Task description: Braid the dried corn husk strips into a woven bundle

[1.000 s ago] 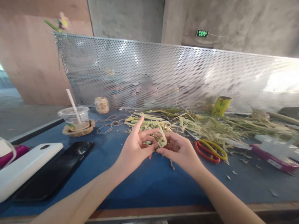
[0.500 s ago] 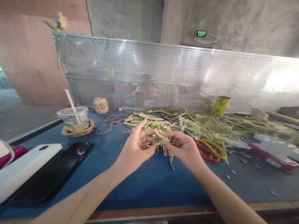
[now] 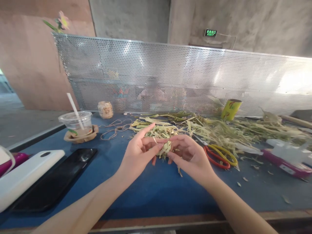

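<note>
My left hand (image 3: 142,148) and my right hand (image 3: 190,154) meet at the middle of the blue table. Between their fingertips is a small pale green bunch of dried leaf strips (image 3: 166,148). The left thumb and fingers pinch it from one side, with the left index finger raised. My right thumb and index finger close on it from the other side. A loose heap of shredded dry leaf bits (image 3: 159,131) lies just behind the hands. Scissors with red and yellow handles (image 3: 220,157) rest beside my right hand.
Long dried leaves (image 3: 214,130) spread over the back right near a yellow-green tube (image 3: 231,110). On the left are a plastic cup (image 3: 76,122), twine (image 3: 115,128), a black phone (image 3: 55,178) and a white device (image 3: 31,175). A purple power strip (image 3: 285,164) with plugs lies right. A perforated metal screen (image 3: 170,71) stands behind.
The pale strip that stood up between my fingers now shows as a compact bunch. The fingers have shifted slightly around it, and both hands stay at the same place.
</note>
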{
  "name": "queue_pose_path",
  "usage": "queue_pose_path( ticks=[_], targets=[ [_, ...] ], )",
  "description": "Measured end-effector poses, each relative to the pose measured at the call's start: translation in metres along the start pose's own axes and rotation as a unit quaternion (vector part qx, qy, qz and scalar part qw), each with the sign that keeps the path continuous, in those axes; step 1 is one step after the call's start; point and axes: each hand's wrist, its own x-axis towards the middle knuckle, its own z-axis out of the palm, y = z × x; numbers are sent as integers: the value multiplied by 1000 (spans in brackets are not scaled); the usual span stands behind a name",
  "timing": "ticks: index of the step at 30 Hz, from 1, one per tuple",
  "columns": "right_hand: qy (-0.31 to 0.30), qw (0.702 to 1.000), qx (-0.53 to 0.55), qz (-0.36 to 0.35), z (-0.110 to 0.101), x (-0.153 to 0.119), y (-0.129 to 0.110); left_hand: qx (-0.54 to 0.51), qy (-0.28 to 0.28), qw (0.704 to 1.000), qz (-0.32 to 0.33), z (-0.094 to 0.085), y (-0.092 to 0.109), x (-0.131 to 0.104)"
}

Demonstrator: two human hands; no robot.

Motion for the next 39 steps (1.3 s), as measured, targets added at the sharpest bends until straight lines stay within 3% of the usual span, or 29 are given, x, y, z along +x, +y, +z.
queue_pose_path(
  ticks=[11, 16, 23, 28, 39],
  targets=[
    [34, 999, 10, -18, -1, -1, -3, -30, -15, 999, 14, 4, 4, -3],
    [20, 998, 51, -8, -2, -1, -11, -36, -15, 999, 24, 4, 6, -3],
    [-10, 990, 103, 91, -5, 6, -11, 14, -5, 1000, 21, 6, 5, -4],
    [-20, 984, 123, 124, -8, 7, -5, 22, -15, 1000, 12, 6, 4, -3],
    [5, 995, -3, 96, 2, 4, -3, 1, -30, 999, -15, 9, 0, -2]
  ],
)
